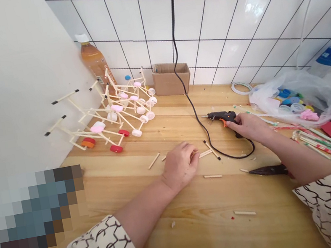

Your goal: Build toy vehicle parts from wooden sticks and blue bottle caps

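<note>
A drink bottle stands left of a cardboard box.

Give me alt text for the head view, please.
The right hand grips a black glue gun while the left hand is among small sticks on a wooden table; stick models with round wheels stand at the back left.

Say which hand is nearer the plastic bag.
Right. The right hand, gripping the glue gun, is just left of the plastic bag, apart from it. The left hand is farther left, by the small sticks.
</note>
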Action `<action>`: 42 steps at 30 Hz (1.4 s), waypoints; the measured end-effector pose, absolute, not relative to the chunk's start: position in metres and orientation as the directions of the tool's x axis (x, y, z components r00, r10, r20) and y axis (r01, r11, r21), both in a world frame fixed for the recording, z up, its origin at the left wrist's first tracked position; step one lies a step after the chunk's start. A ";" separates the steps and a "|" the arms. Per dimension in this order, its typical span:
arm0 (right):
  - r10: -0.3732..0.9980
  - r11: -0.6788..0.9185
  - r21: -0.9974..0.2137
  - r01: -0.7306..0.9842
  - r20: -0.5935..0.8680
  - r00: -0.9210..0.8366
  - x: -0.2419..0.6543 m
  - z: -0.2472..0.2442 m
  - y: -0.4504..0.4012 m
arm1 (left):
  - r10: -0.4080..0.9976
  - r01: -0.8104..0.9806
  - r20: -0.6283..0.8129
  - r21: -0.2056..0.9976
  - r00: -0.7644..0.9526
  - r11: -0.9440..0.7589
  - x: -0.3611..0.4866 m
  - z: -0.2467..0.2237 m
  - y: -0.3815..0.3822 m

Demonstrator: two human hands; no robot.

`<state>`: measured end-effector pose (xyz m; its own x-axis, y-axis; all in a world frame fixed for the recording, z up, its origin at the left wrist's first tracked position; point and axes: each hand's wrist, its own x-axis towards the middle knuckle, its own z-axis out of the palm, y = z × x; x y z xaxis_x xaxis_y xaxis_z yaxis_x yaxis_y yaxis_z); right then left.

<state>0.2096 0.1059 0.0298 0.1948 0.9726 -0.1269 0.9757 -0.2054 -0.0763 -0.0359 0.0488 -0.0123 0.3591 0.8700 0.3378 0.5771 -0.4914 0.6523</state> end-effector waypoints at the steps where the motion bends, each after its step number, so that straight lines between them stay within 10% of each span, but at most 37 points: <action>1: 0.972 -0.208 -0.070 0.976 -0.129 0.198 0.209 0.030 0.107 | 0.871 0.579 0.336 0.652 0.359 -0.490 -0.036 -0.012 0.049; 26: 0.926 -0.374 -0.051 0.926 0.039 0.376 0.228 0.036 0.112 | 0.886 0.612 0.294 0.644 0.358 -0.460 -0.035 -0.009 0.045; 42: 0.904 -0.335 -0.297 0.894 0.166 0.394 0.240 0.040 0.116 | 0.883 0.599 0.292 0.652 0.369 -0.466 -0.041 -0.010 0.043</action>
